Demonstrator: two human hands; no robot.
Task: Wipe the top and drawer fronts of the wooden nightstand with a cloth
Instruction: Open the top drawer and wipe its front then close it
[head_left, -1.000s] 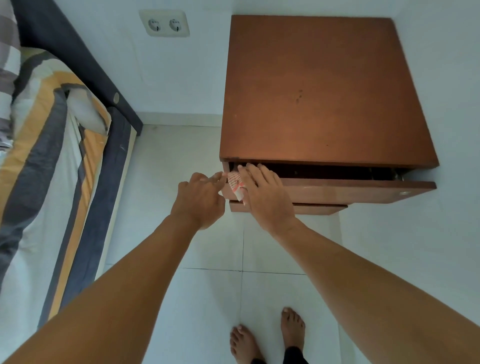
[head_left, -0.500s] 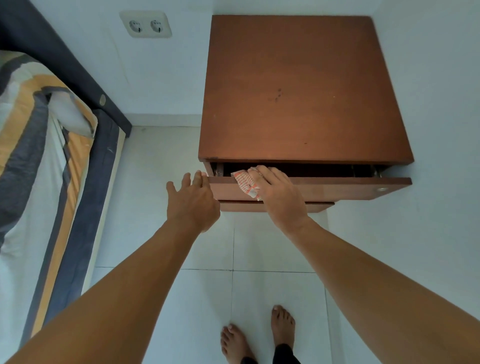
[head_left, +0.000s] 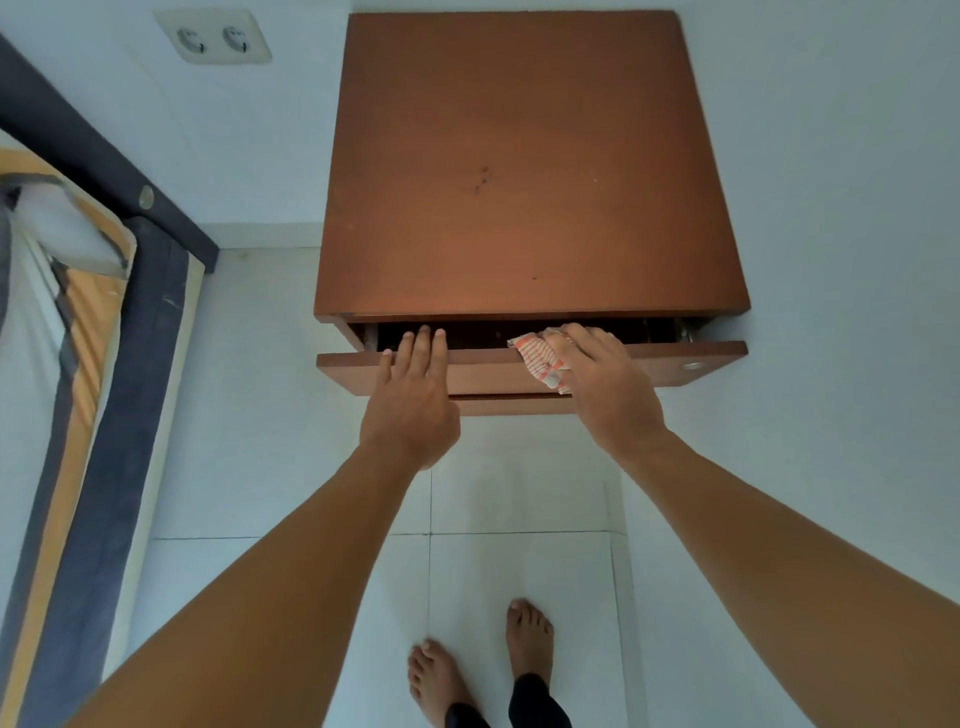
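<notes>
The wooden nightstand (head_left: 519, 171) stands against the wall with a bare brown top. Its top drawer (head_left: 483, 371) is pulled out a little, showing a dark gap behind the front. My right hand (head_left: 608, 384) presses an orange-and-white striped cloth (head_left: 540, 353) onto the drawer's top edge, right of centre. My left hand (head_left: 413, 400) rests flat on the drawer front's left part, fingers over its top edge, holding nothing. A lower drawer front (head_left: 509, 404) shows just beneath.
A bed (head_left: 78, 415) with a striped yellow, grey and white cover runs along the left. A double wall socket (head_left: 215, 37) sits on the wall at upper left. White wall closes in on the right. My bare feet (head_left: 483, 670) stand on white floor tiles.
My right hand has slid the cloth rightward along the drawer's top edge. My left hand moved from the drawer's left corner onto its front, fingers over the edge.
</notes>
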